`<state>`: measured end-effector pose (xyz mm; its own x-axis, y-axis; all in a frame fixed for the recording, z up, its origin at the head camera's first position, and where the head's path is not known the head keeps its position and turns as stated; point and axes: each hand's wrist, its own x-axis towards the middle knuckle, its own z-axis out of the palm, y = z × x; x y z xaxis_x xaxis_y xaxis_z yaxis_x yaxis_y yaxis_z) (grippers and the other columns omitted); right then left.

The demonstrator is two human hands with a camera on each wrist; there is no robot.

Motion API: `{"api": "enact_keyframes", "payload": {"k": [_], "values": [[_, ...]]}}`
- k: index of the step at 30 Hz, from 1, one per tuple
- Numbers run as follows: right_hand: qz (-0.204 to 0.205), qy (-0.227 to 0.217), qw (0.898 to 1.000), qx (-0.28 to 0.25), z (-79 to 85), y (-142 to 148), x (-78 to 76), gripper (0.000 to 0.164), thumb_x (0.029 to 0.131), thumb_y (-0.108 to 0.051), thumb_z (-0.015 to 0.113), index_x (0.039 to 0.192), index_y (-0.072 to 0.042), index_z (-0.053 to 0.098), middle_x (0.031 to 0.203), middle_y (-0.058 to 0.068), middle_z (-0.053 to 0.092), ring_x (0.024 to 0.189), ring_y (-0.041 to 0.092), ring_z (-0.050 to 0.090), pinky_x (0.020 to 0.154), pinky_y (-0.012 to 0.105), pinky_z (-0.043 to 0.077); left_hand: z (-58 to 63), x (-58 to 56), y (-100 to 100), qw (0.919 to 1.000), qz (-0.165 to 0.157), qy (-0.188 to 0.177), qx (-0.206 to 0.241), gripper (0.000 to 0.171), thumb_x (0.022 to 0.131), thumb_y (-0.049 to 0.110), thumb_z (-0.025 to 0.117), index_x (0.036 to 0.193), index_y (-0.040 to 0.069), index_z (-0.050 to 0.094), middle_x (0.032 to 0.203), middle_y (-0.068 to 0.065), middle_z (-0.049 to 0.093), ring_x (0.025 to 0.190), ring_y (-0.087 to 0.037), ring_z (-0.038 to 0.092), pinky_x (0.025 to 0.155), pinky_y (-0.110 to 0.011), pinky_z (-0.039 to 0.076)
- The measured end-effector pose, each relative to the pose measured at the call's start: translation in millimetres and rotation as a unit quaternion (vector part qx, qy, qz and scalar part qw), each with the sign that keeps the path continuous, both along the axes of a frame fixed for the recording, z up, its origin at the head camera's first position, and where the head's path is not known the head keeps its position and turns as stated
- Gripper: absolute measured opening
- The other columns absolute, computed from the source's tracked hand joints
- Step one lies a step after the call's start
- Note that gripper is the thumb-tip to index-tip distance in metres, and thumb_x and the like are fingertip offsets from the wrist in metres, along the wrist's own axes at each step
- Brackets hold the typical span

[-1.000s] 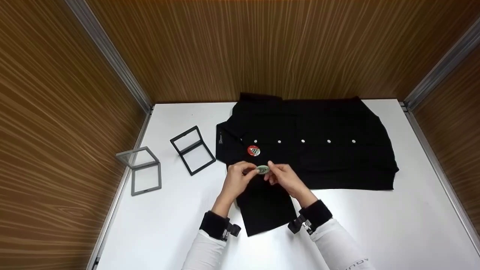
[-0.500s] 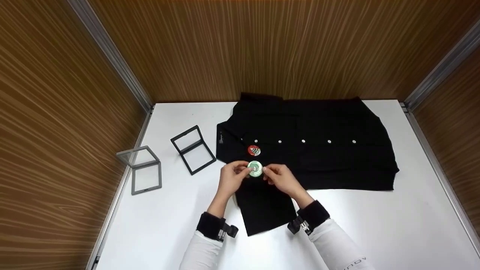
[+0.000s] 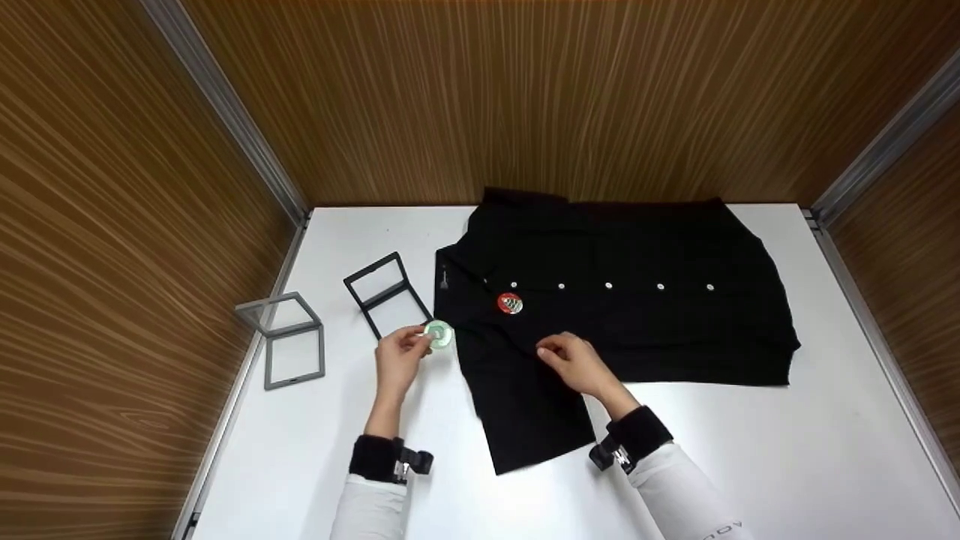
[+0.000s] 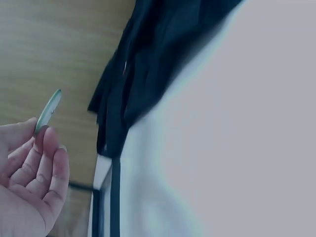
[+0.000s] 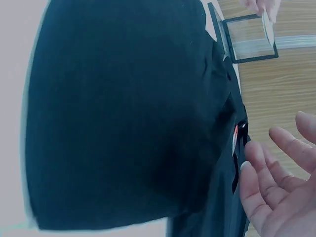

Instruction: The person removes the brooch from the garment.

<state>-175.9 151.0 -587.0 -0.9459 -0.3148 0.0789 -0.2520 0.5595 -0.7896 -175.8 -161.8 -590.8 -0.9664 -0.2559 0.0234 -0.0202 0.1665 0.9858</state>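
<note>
My left hand (image 3: 397,358) pinches a round pale-green button badge (image 3: 439,334) between thumb and fingers, held off the left edge of a black shirt (image 3: 660,330). In the left wrist view the badge (image 4: 48,111) appears edge-on above the curled fingers. My right hand (image 3: 576,364) hovers over the shirt near its short sleeve (image 3: 532,420), fingers loosely bent and holding nothing. The right wrist view shows that hand (image 5: 284,190) with its fingers spread apart. A red badge with a tree picture (image 3: 510,303) sits on the shirt below the collar.
Just beyond my left hand, an opened black display frame (image 3: 385,295) with clear panes stands on the white table (image 3: 847,420). Farther left is a similar grey frame (image 3: 293,331). Wood-patterned panels (image 3: 540,97) enclose the table at the back and both sides.
The green badge was between both hands over the shirt and turned face-up. My right hand has let go of it, and my left hand has carried it left towards the black frame.
</note>
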Motion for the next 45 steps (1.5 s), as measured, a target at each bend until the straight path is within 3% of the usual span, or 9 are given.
{"api": "enact_keyframes", "payload": {"k": [4,7,11,15,24,34,40,45], "values": [[-0.012,0.014,0.999,0.035,-5.2,8.2,-0.1,0.022,0.094,-0.014,0.066,0.112,-0.001,0.07,0.101,0.007,0.06,0.082,0.018,0.061,0.073,0.036,0.052,-2.4,-1.3,-22.1,0.9978,0.06,-0.022,-0.015,0.022,0.086,0.003,0.073,0.104,-0.01,0.069,0.08,-0.013,0.071,0.064,-0.014,0.067,0.061,-0.02,0.055],[-0.02,0.023,0.997,0.067,-8.1,14.9,0.4,0.027,0.094,-0.015,0.067,0.117,-0.001,0.068,0.106,0.009,0.059,0.09,0.023,0.062,0.08,0.04,0.052,-4.7,-0.8,-39.1,0.9944,0.1,-0.029,-0.016,0.022,0.087,0.002,0.072,0.105,-0.01,0.069,0.08,-0.014,0.071,0.065,-0.017,0.068,0.059,-0.019,0.054],[-0.03,0.045,0.992,0.113,-10.5,24.3,1.4,0.03,0.094,-0.018,0.067,0.119,-0.003,0.067,0.109,0.01,0.058,0.098,0.028,0.061,0.087,0.045,0.05,-9.7,1.5,-62.2,0.9893,0.14,-0.037,-0.019,0.023,0.087,0.002,0.071,0.106,-0.01,0.068,0.08,-0.016,0.071,0.064,-0.018,0.069,0.057,-0.018,0.053],[-0.044,0.067,0.986,0.149,-12.1,34.0,1.6,0.031,0.093,-0.02,0.068,0.12,-0.005,0.067,0.111,0.011,0.059,0.101,0.031,0.06,0.086,0.05,0.049,-14.5,6.1,-83.6,0.9835,0.174,-0.044,-0.026,0.024,0.088,0.004,0.071,0.106,-0.011,0.068,0.079,-0.016,0.071,0.058,-0.009,0.065,0.054,-0.015,0.05],[-0.054,0.098,0.968,0.225,-14.0,55.1,2.0,0.041,0.093,-0.025,0.068,0.13,-0.006,0.063,0.132,0.021,0.052,0.119,0.042,0.049,0.092,0.06,0.041,-22.3,17.5,-128.8,0.9629,0.256,-0.069,-0.053,0.02,0.089,0.005,0.068,0.103,-0.01,0.068,0.075,-0.012,0.069,0.055,-0.008,0.064,0.049,-0.012,0.046],[-0.025,0.041,0.953,0.299,-14.0,67.9,4.5,0.054,0.093,-0.033,0.068,0.141,-0.012,0.054,0.145,0.024,0.042,0.132,0.045,0.037,0.104,0.066,0.026,-19.2,14.7,-157.1,0.9519,0.286,-0.09,-0.061,0.022,0.09,0.009,0.066,0.105,-0.007,0.069,0.072,-0.003,0.068,0.052,-0.003,0.062,0.049,-0.012,0.046],[-0.018,0.02,0.955,0.295,-16.4,69.1,6.1,0.056,0.093,-0.034,0.067,0.142,-0.011,0.052,0.146,0.026,0.04,0.133,0.047,0.035,0.106,0.068,0.022,-20.6,8.2,-164.1,0.9362,0.332,-0.111,-0.033,0.021,0.091,0.009,0.065,0.104,-0.007,0.068,0.065,0.005,0.062,0.047,0.003,0.057,0.046,-0.013,0.045],[-0.014,0.014,0.958,0.287,-16.0,68.5,5.3,0.056,0.093,-0.034,0.067,0.142,-0.011,0.053,0.146,0.026,0.039,0.134,0.047,0.035,0.106,0.068,0.023,-24.2,2.6,-169.7,0.9315,0.35,-0.097,-0.012,0.019,0.09,0.003,0.063,0.102,-0.011,0.065,0.062,0.005,0.061,0.044,0.003,0.056,0.045,-0.013,0.047]]}}
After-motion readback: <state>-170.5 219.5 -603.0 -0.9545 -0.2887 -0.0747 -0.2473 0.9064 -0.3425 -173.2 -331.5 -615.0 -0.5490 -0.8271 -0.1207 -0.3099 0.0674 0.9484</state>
